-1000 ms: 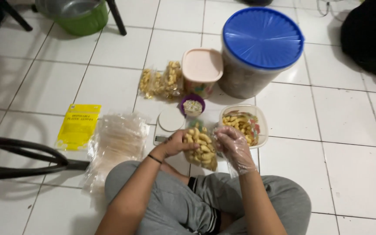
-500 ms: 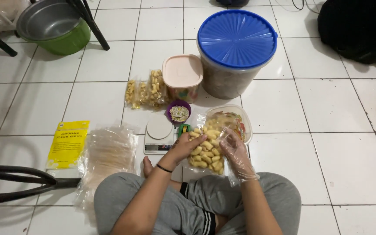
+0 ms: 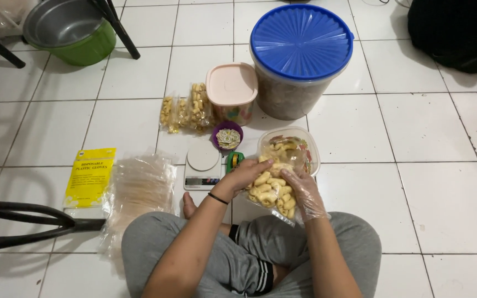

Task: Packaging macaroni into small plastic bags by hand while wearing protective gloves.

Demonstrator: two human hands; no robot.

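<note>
One bag in hand: clear plastic bag of snacks [image 3: 270,190], well filled with pale yellow finger-shaped pieces, held over the floor just in front of the crossed legs.
Left hand [image 3: 248,174]: bare, fingers curled and pinching the bag's top edge on its left side.
Right hand [image 3: 306,190]: in a thin clear glove, fingers closed against the bag's right side, gripping it.
Bag mouth: gathered between the two hands; can't tell if it is sealed.
Done so far: filled packs [image 3: 186,114] lie in a small group on the tiles further out, beside the pink-lidded tub [image 3: 231,88]; count unclear, looks like three or so.
Left, by my read: clear square container [image 3: 305,144] just beyond the bag has loose pieces in it; a thick stack of empty bags [image 3: 139,190] sits to the left. So well short of finished.
Scale [image 3: 202,165]: small white digital one, platform bare, just left of the bag.
Purple cup [image 3: 227,136]: small items inside, too small to identify, just behind the scale.
Big tub [image 3: 299,58]: blue lid on, contents only dimly visible through the wall.
Yellow glove packet [image 3: 89,176]: flat on the tiles, far left.
Green pot [image 3: 70,30]: far corner, under dark chair legs.
Obstructions: none between hands and scale or container; dark curved bar [image 3: 23,221] at left is well apart.
</note>
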